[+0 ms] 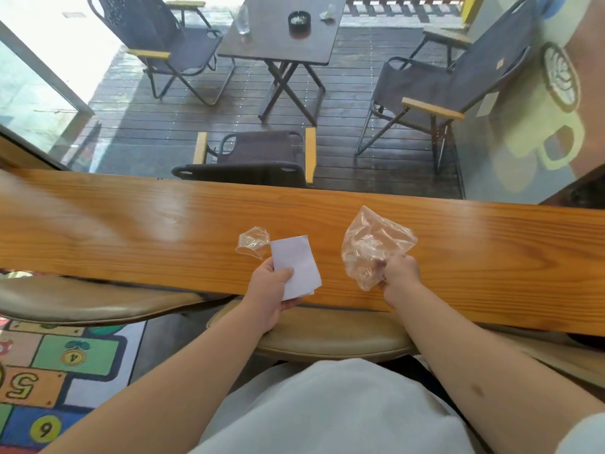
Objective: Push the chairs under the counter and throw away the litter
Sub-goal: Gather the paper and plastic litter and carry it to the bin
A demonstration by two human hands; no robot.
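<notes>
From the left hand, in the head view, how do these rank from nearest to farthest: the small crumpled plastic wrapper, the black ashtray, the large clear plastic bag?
Measured from the left hand:
1. Small crumpled plastic wrapper, on the counter just above the hand.
2. Large clear plastic bag, to the right, held in the right hand.
3. Black ashtray, far off on the outdoor table.

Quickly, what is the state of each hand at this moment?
Left hand: closed on the white paper.
Right hand: closed on the clear plastic bag.
</notes>
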